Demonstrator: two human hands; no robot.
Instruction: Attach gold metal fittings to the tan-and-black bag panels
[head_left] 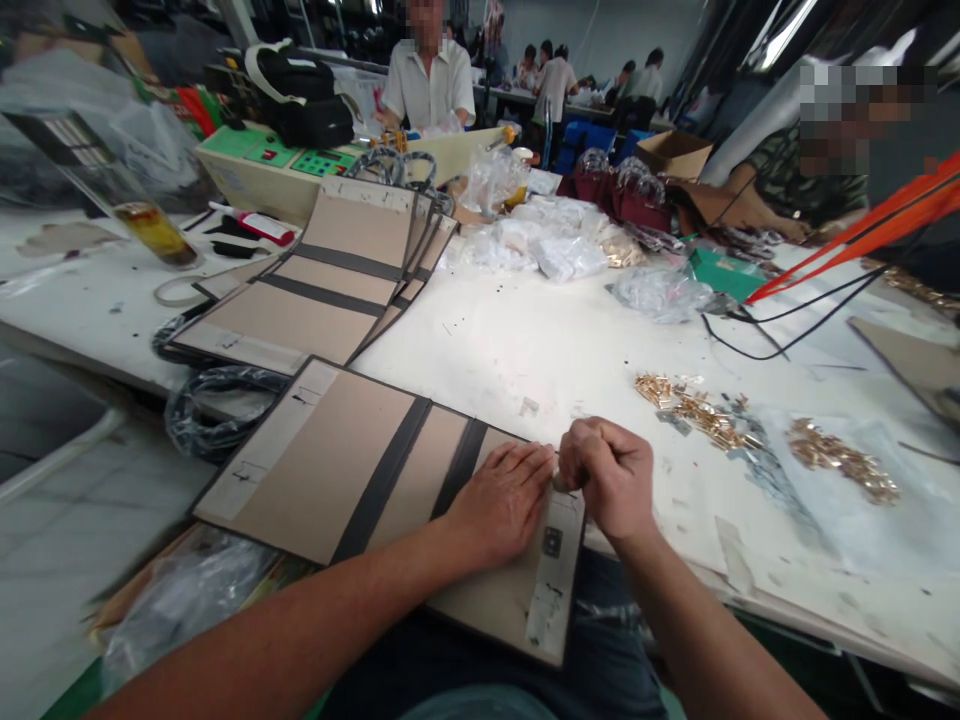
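A tan cardboard panel (pixel 322 460) with two dark strips lies over the near edge of the white table (pixel 525 350). My left hand (pixel 501 500) rests flat on the panel's right part, fingers stretched out. My right hand (pixel 611 475) is closed in a fist just beside it at the panel's far right edge, pinching something small I cannot make out. Small gold metal pieces (pixel 694 405) lie scattered to the right of my hands.
A stack of similar panels (pixel 322 290) lies further back on the left. Clear bags (pixel 652 290), more gold parts on plastic (pixel 840 460), black cables (pixel 780 345), orange straps and a green machine (pixel 277 165) crowd the table. People sit across it.
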